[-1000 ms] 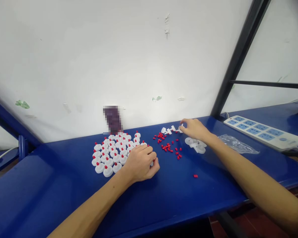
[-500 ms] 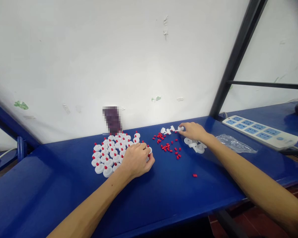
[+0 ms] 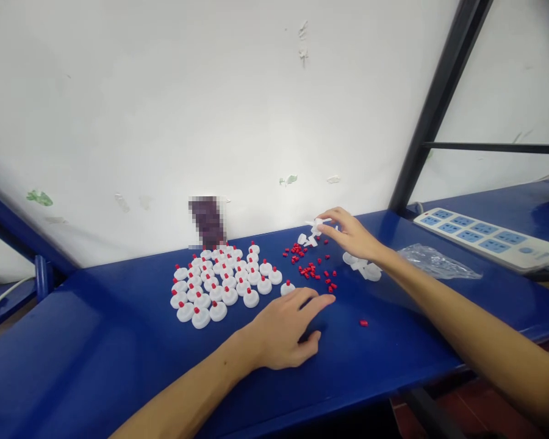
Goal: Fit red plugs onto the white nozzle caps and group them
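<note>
My right hand (image 3: 345,231) pinches a white plastic cap (image 3: 317,227) above the far side of the blue table. Under it lie loose white caps (image 3: 302,239) and a scatter of small red tips (image 3: 308,270). More white caps (image 3: 368,270) lie flat beneath my right wrist. My left hand (image 3: 290,329) hovers over the table with its thumb and fingers apart and nothing between them. Just beyond its knuckles sits one white cap with a red tip (image 3: 288,288). To its left, several capped pieces (image 3: 210,283) stand upright in a group, red tips up.
A single red tip (image 3: 363,323) lies apart on the blue table (image 3: 348,372). On the right are a clear plastic bag (image 3: 434,262) and a white power strip (image 3: 489,238). A blurred-out dark upright object (image 3: 208,222) leans at the white wall.
My left hand has left the group of capped pieces, moved right and nearer, and opened. My right hand has lifted a white cap up and slightly left.
</note>
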A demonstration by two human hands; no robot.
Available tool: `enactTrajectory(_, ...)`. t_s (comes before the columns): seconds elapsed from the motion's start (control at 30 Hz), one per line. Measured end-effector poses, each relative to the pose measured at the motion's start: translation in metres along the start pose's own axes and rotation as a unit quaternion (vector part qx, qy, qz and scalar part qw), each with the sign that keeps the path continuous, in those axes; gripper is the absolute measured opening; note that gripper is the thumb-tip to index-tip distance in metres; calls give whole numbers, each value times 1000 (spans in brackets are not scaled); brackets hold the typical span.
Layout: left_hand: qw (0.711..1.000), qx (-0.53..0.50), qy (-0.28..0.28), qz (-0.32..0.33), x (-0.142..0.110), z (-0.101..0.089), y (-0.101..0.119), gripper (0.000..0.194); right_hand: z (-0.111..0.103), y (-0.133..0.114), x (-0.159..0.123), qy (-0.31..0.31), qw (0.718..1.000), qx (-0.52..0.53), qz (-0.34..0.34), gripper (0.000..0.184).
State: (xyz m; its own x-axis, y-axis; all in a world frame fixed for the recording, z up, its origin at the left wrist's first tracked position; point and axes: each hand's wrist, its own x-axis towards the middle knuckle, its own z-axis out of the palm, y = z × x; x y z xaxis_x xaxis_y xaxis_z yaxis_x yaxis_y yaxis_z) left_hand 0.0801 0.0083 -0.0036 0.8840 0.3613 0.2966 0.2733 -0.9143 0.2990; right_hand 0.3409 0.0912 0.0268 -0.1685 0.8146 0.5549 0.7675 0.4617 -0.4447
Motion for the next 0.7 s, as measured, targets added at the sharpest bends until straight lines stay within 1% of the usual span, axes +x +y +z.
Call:
enactTrajectory(0.07, 1000, -23, -13, -16, 0, 3, -1, 66, 1, -3, -1, 28, 996, 79, -22, 36)
enactTrajectory(0.17, 997, -15, -22, -72, 0, 5, -6, 70, 6, -6, -3, 26, 991, 128, -41, 33)
enactTrajectory(0.3, 995, 0, -34, -92, 3, 7, -8, 68, 15, -9, -6, 11, 995, 79, -60, 32)
enactTrajectory(0.43, 993, 22, -23, -118, 8, 10, -7, 67, 18, -15, -9, 6, 997, 37, -63, 31)
enactTrajectory(0.53, 993, 28, -9, -113, 9, 12, -7, 62, 18, -20, -11, -8, 998, 14, -53, 32)
enactTrajectory(0.6, 994, 25, 1, -107, 9, 13, -8, 60, 18, -24, -13, 5, 999, 12, -40, 32)
enactTrajectory(0.7, 994, 20, 17, -102, 8, 14, -8, 57, 20, -30, -15, 27, 998, 59, -13, 30)
